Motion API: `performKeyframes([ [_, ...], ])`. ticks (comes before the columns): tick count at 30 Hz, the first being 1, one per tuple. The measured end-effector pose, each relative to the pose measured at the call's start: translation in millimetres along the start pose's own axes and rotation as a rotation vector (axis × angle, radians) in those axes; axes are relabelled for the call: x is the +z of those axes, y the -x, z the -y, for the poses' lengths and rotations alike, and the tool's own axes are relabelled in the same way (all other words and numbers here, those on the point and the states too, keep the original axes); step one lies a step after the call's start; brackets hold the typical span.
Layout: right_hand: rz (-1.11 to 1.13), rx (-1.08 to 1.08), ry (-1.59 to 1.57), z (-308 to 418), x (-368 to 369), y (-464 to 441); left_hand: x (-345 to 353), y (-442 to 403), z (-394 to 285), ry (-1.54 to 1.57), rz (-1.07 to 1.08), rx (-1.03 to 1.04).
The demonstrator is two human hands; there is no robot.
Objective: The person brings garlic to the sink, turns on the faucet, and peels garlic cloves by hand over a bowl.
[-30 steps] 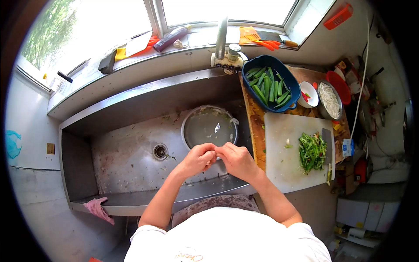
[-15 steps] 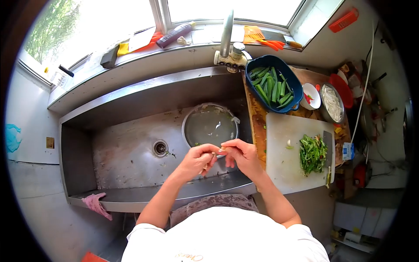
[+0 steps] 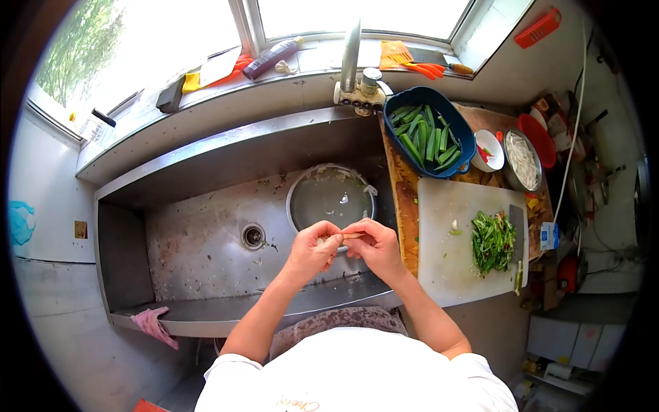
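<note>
Over the near rim of a round metal basin (image 3: pixel 295 214) in the sink, my two hands meet fingertip to fingertip. My left hand (image 3: pixel 309 254) is closed, pinching a small pale garlic clove (image 3: pixel 351 236) from one side. On the other side, the thumb and fingers of my right hand (image 3: pixel 382 253) are pinched on the same clove. Most of the clove is hidden by the fingers. Water stands in the basin, with a white clove (image 3: pixel 344 198) and bits of peel in it. Another peeled clove (image 3: pixel 454 224) lies on the white cutting board (image 3: pixel 443 275).
Chopped greens (image 3: pixel 491 240) lie beside a knife blade (image 3: pixel 516 223) on the board. Behind it are a blue basket (image 3: pixel 461 127) of cut okra, a white bowl (image 3: pixel 499 162) and a bowl of pale strips (image 3: pixel 523 161). A faucet (image 3: pixel 360 96) rises behind the sink (image 3: pixel 199 233).
My fingers have closed tighter around the small clove, and the left fingers have curled in. The right hand has shifted slightly left. The surroundings look the same.
</note>
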State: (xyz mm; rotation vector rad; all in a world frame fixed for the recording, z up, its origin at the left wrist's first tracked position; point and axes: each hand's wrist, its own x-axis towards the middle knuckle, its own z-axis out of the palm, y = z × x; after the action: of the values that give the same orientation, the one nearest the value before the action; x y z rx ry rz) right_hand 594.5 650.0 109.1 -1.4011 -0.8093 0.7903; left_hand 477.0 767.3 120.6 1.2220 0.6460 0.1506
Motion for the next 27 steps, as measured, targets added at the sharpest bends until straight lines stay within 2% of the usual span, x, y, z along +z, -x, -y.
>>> performKeyframes([
  [2, -0.028, 0.071, -0.156, -3.3, -0.6, 0.4, 0.5, -1.5, 0.6, 0.013, -0.01, -0.019],
  [5, -0.107, 0.146, -0.67, -1.0, -4.5, -2.3, -4.4, -8.6, 10.7, -0.023, -0.072, -0.066],
  [6, -0.115, 0.143, -0.715, 0.4, -7.4, -3.7, -7.1, -10.3, 13.9, -0.046, -0.101, -0.087],
  [9, 0.044, 0.322, -0.798, 4.1, -16.9, -2.9, -10.2, -7.7, 16.4, -0.298, -0.122, 0.091],
  [12, 0.028, 0.364, -0.811, 8.4, -10.9, -4.9, -9.2, -10.0, 15.0, -0.254, -0.176, 0.129],
  [18, 0.066, 0.327, -0.666, 1.4, -9.6, -5.4, -7.1, -4.1, -14.0, -0.041, 0.027, 0.032],
  [24, 0.067, 0.322, -0.545, 0.0, -9.5, -5.6, -5.5, -5.0, -14.3, -0.184, 0.014, 0.12],
  [27, 0.079, 0.34, -0.539, 2.1, -10.1, -4.8, -4.7, -13.9, 3.3, -0.435, -0.078, 0.501],
])
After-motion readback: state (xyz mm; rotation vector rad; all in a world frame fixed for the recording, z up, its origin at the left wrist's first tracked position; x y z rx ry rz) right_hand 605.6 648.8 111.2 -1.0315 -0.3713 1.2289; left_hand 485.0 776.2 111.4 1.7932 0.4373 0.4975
